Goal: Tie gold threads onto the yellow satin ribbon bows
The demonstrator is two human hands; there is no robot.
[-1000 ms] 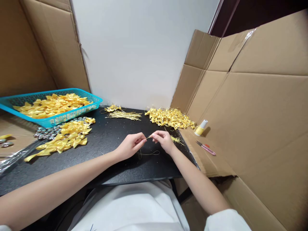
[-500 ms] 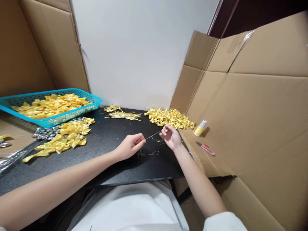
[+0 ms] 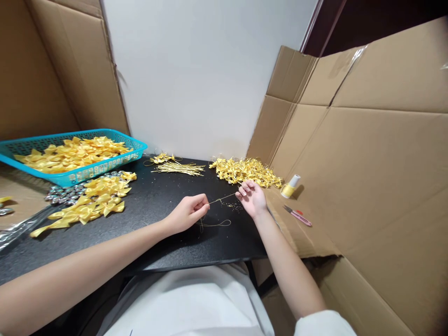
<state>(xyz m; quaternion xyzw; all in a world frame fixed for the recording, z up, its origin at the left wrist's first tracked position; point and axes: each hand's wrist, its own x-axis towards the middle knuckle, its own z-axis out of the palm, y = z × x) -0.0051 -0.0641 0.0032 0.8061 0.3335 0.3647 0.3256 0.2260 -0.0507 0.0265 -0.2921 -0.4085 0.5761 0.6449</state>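
A thin gold cord (image 3: 224, 199) runs taut between my two hands above the black table, with a small knot or loop near its middle. My left hand (image 3: 191, 212) pinches one end between thumb and fingers. On the other side my right hand (image 3: 252, 198) holds the other end with curled fingers, palm turned up. More of the cord lies below in a loose loop on the tabletop (image 3: 189, 249). Gold specks are scattered on the table beneath the right hand.
At the left stands a turquoise basket (image 3: 70, 179) of yellow bows; more bows (image 3: 101, 196) and silvery beads (image 3: 63, 193) lie before it. Gold ties (image 3: 180, 168) and a bow pile (image 3: 245, 171) sit behind. Pink-handled thread snips (image 3: 298, 216) and a thread spool (image 3: 290, 186) lie right, beside cardboard walls.
My hands have drawn slightly further apart, the right one shifting a little to the right. The cord stays stretched between them, its small loop now showing near the middle.
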